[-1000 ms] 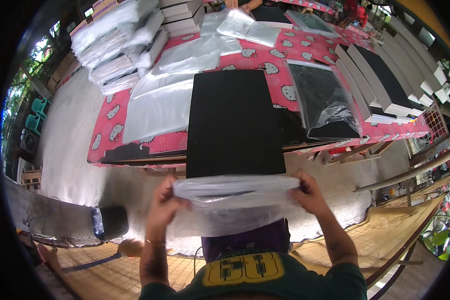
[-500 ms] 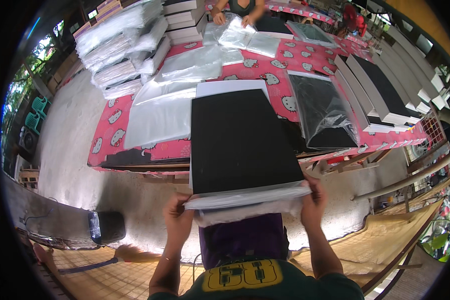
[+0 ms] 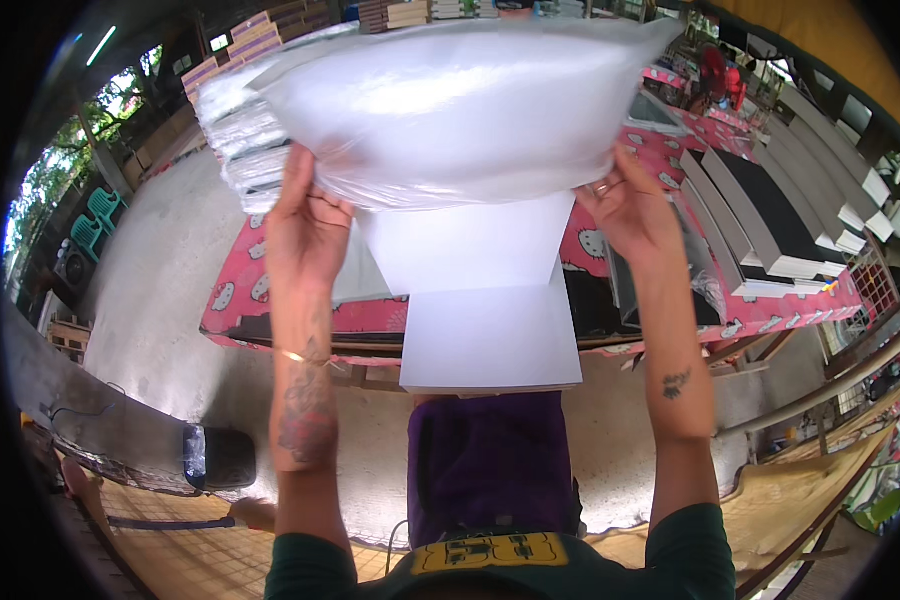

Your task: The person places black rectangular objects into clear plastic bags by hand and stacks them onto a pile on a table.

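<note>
A clear plastic bag point(image 3: 460, 110) is raised in front of me over the table, broad and shiny, with a pale flat surface showing through it. My left hand point(image 3: 310, 220) pinches its lower left corner between thumb and curled fingers. At the lower right corner, my right hand point(image 3: 632, 205) grips it the same way. Beneath the bag lies a white sheet or board point(image 3: 475, 245). Nearer to me, a white stack point(image 3: 492, 335) juts past the table's front edge. The black board's dark face is not visible; whether it is inside the bag, I cannot tell.
The table has a pink patterned cover point(image 3: 235, 285). Piled plastic-wrapped packs point(image 3: 240, 130) stand at the back left. Long rows of black-and-white boards point(image 3: 760, 215) fill the right side, beside a bagged black board point(image 3: 695, 265). A dark container point(image 3: 220, 455) sits on the floor at left.
Both hands have moved up and away from my body, lifting the plastic bag from the near edge to above the table. The black face has gone from sight; white surfaces now show below.
</note>
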`<state>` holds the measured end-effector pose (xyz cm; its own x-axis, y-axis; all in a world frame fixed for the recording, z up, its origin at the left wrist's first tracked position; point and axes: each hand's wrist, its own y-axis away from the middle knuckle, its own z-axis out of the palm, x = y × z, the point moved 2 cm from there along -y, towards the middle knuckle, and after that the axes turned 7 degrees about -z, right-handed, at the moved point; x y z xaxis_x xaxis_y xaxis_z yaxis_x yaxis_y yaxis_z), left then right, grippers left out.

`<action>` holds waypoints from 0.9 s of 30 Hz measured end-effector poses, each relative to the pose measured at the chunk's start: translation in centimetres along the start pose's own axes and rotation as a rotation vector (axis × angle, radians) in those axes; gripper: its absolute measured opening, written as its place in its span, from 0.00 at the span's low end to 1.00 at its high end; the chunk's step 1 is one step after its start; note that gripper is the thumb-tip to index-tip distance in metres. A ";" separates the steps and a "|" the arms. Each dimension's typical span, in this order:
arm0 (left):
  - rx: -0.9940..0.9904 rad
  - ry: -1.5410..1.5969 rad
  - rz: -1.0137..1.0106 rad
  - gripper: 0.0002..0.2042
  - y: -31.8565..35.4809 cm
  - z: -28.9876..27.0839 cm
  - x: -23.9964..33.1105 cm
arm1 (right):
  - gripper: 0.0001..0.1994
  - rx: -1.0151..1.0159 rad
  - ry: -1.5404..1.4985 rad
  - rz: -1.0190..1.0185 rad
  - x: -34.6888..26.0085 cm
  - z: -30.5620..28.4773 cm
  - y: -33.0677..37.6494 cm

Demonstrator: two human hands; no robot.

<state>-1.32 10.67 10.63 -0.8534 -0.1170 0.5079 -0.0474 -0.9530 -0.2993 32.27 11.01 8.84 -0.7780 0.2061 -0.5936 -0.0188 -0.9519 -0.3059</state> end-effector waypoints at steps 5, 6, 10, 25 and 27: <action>0.086 0.042 -0.225 0.14 0.3 -11.4 -5.0 | 0.04 0.258 0.010 0.212 8.3 -8.5 0.0; 0.176 -0.048 -0.255 0.15 1.7 -13.4 -6.6 | 0.05 0.299 0.041 0.265 9.6 -11.4 1.0; 0.350 -0.874 -0.476 0.19 6.1 -17.5 -5.7 | 0.13 0.222 0.495 0.245 9.9 -13.3 2.9; 0.145 -0.597 0.018 0.17 -2.3 3.1 -17.6 | 0.19 0.318 0.117 -0.710 2.5 -4.5 5.0; 0.132 -0.666 -0.117 0.18 -0.2 5.2 -22.4 | 0.21 0.625 0.186 -0.761 0.1 -6.1 4.1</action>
<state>20.50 12.00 3.54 -0.3434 -0.1185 0.9317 -0.0201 -0.9909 -0.1334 35.95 8.57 2.95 -0.3119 0.7915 -0.5257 -0.8390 -0.4891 -0.2386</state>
